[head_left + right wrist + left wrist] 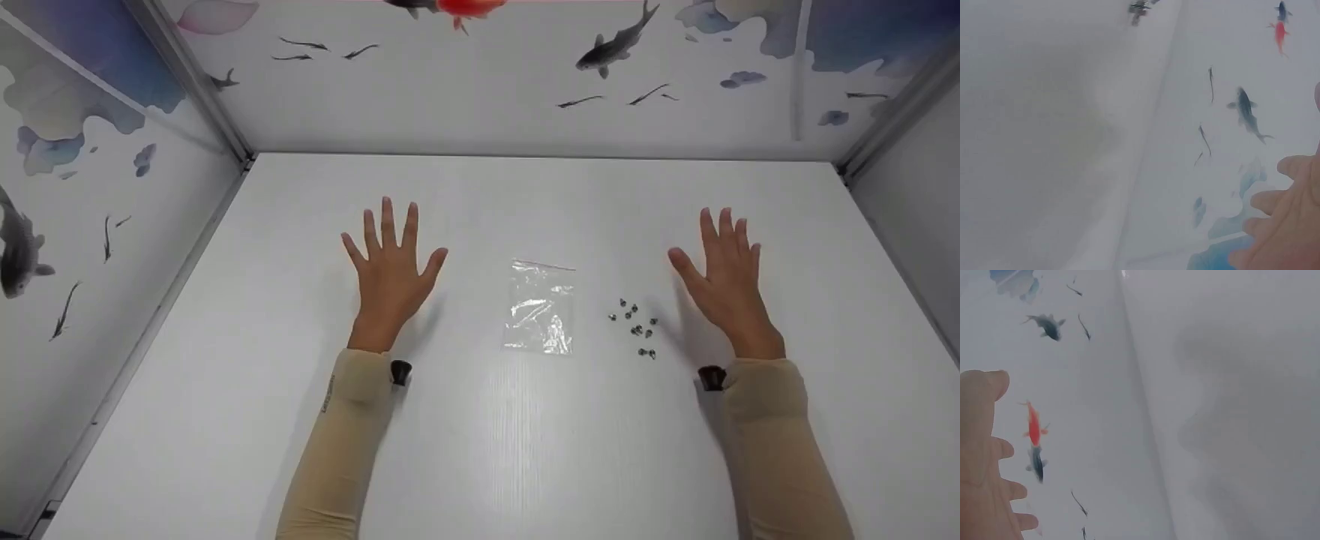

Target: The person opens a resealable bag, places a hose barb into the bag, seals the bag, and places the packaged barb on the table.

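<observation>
Lying beside metal bits is a clear bag; left grip wide, right grip wide.

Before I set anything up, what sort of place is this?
Probably an enclosed tabletop workstation or booth: a white table bounded on three visible sides by panels, the back one fish-printed, with a clear plastic bag and small metal parts laid out.

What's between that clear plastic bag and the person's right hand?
Small metallic pieces lie scattered between the clear bag and right hand, as the head view shows.
</observation>
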Demonstrator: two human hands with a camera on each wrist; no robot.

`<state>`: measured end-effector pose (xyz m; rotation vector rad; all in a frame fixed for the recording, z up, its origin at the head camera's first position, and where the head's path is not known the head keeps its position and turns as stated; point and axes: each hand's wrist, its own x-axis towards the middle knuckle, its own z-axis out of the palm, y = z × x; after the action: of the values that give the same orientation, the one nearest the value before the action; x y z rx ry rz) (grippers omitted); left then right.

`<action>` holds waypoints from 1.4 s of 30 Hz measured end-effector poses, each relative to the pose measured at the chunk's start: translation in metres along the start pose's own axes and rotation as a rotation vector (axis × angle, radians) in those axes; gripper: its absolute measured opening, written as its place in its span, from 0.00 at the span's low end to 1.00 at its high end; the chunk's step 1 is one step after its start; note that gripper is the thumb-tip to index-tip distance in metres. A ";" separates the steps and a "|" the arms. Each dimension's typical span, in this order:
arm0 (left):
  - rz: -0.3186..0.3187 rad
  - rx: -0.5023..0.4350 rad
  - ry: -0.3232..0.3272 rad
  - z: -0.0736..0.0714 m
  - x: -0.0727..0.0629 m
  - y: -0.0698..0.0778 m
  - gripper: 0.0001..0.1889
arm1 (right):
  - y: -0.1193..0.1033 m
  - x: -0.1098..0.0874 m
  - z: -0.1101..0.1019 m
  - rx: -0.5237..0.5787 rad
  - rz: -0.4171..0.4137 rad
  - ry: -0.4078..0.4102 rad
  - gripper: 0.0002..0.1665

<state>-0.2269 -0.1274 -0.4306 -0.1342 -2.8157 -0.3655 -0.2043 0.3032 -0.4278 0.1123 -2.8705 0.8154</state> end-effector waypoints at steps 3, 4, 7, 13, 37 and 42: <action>0.036 -0.099 -0.051 -0.008 0.001 0.003 0.39 | -0.009 0.008 -0.006 0.103 -0.078 -0.035 0.46; 0.056 -0.128 -0.080 -0.010 0.001 0.005 0.38 | -0.012 0.011 -0.007 0.123 -0.092 -0.066 0.45; 0.150 -0.202 -0.180 -0.013 -0.003 0.009 0.37 | -0.019 0.019 -0.008 0.145 -0.108 -0.189 0.42; 0.366 -0.247 -0.368 -0.009 -0.016 0.026 0.35 | -0.032 0.032 0.004 0.004 -0.168 -0.434 0.39; 0.672 -0.050 -0.828 0.024 -0.049 0.090 0.28 | -0.062 0.044 0.066 -0.300 -0.502 -0.696 0.33; 0.665 -0.022 -0.844 0.022 -0.048 0.090 0.27 | -0.064 0.045 0.067 -0.303 -0.511 -0.707 0.32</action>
<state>-0.1762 -0.0379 -0.4439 -1.4886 -3.2691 -0.1973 -0.2496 0.2126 -0.4432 1.2559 -3.2716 0.2567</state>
